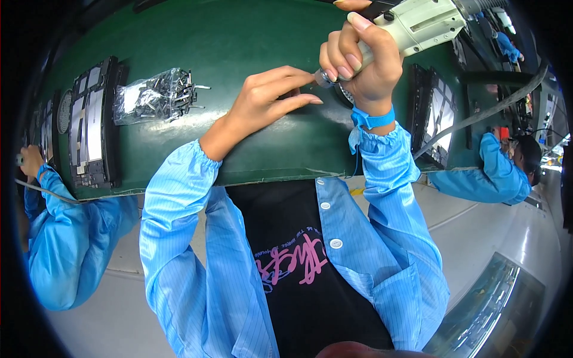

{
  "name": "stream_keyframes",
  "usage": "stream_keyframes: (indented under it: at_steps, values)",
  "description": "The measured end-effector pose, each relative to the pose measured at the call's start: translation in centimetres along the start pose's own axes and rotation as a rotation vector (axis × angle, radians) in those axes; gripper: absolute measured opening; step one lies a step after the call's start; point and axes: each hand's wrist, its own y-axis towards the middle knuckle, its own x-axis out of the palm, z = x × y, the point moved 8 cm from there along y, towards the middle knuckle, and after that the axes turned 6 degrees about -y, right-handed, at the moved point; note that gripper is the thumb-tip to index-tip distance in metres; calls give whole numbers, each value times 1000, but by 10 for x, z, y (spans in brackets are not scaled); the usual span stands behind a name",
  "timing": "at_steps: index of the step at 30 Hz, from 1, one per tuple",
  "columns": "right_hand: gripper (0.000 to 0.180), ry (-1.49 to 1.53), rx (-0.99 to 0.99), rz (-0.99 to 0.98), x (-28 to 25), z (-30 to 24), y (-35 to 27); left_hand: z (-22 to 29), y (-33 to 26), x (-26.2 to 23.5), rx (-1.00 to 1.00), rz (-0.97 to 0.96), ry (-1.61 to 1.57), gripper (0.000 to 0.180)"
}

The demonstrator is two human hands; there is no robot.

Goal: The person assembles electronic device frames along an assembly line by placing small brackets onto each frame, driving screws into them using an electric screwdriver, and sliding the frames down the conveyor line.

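A pale power tool (424, 27) stands nearest the camera, wrapped in the curled fingers of the right hand (376, 65), which wears a blue wrist strap (377, 119). The tool's long axis slants: its cable end up and to the right, its narrow metal tip down and to the left, straight toward the left hand (262, 95). That hand lies just left of the tool, thumb parted from the fingers and nothing seen in its grasp; its fingertips reach the tip, though whether they touch it I cannot tell.

Farther left of the tool, on the green table (268, 146), lies a clear bag (152, 98) of small dark and silvery pieces, nearer the left hand; beyond it stands a dark panelled unit (92, 125). Below and right of the tool is a similar unit (439, 116). Blue-sleeved co-workers sit farthest out, one left (71, 244), one right (495, 173).
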Motion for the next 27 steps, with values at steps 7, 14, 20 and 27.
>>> stream_keyframes:
  at_steps: [7,14,20,27]
  values:
    - [35,-18,18,51,1,-4,-3,-3,-1,-2,-87,-13,40,37]
    - [19,-120,-15,294,-64,-18,4,-55,42,-40,-265,221,215,20]
    - [22,-356,-45,631,-156,-68,-10,-216,142,-43,-583,93,620,76]
    - [16,-465,-175,694,-164,-153,-35,-316,183,31,-1124,-225,609,99]
